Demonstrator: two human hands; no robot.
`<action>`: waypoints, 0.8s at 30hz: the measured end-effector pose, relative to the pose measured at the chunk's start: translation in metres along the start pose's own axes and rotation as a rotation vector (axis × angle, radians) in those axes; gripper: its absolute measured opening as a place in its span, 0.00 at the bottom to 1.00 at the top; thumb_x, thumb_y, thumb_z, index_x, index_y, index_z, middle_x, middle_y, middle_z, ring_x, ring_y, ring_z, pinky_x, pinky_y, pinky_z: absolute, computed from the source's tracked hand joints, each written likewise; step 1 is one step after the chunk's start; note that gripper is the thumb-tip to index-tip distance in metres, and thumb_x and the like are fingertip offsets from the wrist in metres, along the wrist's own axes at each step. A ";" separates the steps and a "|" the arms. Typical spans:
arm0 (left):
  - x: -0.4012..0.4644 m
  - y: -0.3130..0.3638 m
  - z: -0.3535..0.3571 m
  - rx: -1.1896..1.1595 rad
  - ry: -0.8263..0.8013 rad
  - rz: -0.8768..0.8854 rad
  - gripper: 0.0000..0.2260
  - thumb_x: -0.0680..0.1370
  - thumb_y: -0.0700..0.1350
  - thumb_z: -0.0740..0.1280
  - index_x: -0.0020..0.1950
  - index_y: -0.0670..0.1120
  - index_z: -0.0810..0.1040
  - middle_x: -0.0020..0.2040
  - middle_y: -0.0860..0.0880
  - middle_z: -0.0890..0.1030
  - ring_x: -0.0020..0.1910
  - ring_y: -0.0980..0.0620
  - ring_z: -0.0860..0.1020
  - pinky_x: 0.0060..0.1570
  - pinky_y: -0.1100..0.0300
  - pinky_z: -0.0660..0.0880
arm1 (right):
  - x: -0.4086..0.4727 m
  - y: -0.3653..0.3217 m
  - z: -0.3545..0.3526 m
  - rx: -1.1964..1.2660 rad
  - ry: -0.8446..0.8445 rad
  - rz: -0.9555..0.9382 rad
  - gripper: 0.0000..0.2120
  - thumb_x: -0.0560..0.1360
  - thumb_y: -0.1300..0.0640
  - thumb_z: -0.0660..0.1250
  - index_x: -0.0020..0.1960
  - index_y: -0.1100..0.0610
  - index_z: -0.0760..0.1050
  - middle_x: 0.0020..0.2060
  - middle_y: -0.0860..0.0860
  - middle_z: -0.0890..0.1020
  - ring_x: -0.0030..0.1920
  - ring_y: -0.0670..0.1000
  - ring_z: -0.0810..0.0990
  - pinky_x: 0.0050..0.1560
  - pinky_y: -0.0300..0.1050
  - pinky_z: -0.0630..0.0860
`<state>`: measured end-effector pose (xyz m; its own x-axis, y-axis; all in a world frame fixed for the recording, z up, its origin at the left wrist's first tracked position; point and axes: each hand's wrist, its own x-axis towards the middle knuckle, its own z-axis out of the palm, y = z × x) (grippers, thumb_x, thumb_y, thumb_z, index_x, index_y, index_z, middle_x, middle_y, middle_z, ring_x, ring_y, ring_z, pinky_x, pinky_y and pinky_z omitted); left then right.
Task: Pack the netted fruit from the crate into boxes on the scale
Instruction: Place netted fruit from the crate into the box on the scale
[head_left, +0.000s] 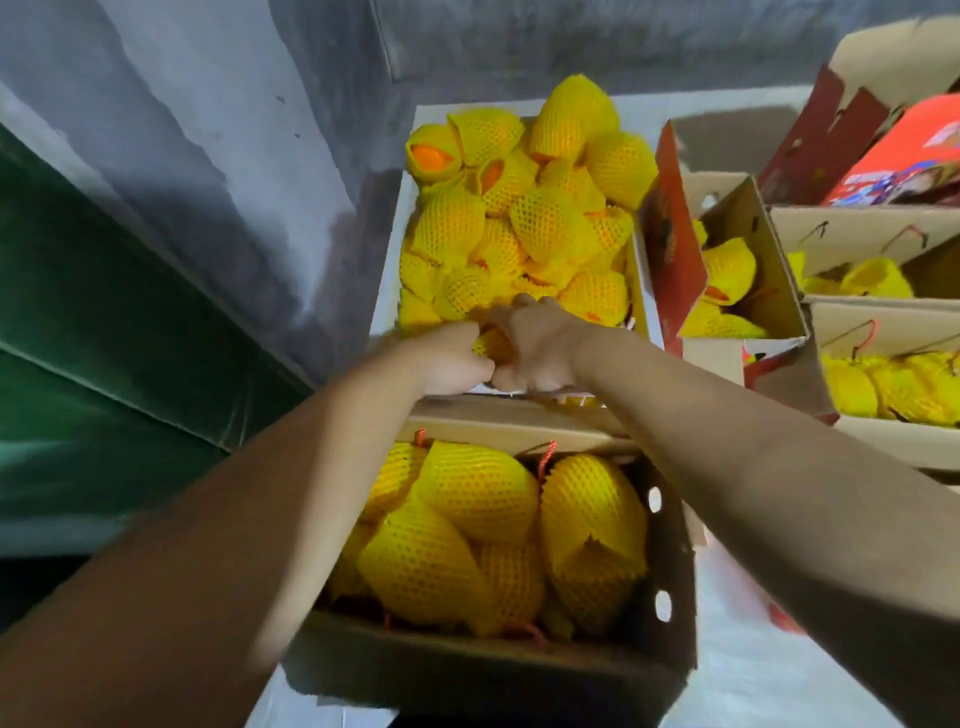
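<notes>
A white crate ahead of me is heaped with orange fruit in yellow foam nets. At its near edge my left hand and my right hand meet, both curled around one netted fruit that shows between them. Directly below me stands a brown cardboard box holding several large netted fruit. Whatever this box stands on is hidden beneath it.
To the right stand more cardboard boxes with red flaps, partly filled with netted fruit. A red printed box lies at the far right. A grey wall and a green panel close off the left.
</notes>
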<state>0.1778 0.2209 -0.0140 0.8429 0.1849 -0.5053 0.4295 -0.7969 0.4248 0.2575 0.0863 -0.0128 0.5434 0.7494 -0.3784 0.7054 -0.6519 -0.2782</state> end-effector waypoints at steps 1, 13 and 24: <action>0.002 0.000 0.000 -0.097 -0.003 0.008 0.19 0.80 0.47 0.69 0.70 0.44 0.75 0.62 0.46 0.80 0.56 0.47 0.78 0.50 0.55 0.75 | 0.000 0.008 -0.002 0.102 0.022 -0.003 0.36 0.71 0.45 0.75 0.74 0.53 0.67 0.60 0.59 0.75 0.60 0.62 0.75 0.58 0.53 0.74; 0.005 0.003 -0.005 -0.517 0.299 0.001 0.47 0.71 0.60 0.80 0.82 0.55 0.58 0.68 0.60 0.68 0.68 0.55 0.69 0.60 0.58 0.70 | 0.030 0.067 -0.026 0.517 0.790 0.240 0.31 0.73 0.41 0.70 0.71 0.55 0.70 0.63 0.57 0.73 0.64 0.61 0.72 0.65 0.51 0.66; -0.152 -0.026 -0.026 -0.943 0.731 0.029 0.27 0.63 0.67 0.79 0.57 0.69 0.71 0.48 0.68 0.81 0.48 0.61 0.84 0.48 0.50 0.85 | 0.038 0.055 -0.022 0.297 0.516 0.198 0.42 0.71 0.46 0.77 0.77 0.57 0.60 0.68 0.63 0.70 0.68 0.67 0.70 0.68 0.59 0.69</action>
<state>0.0469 0.2287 0.0709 0.7099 0.7010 -0.0685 0.2181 -0.1262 0.9677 0.3265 0.0817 -0.0232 0.8531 0.5218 0.0062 0.4521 -0.7331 -0.5081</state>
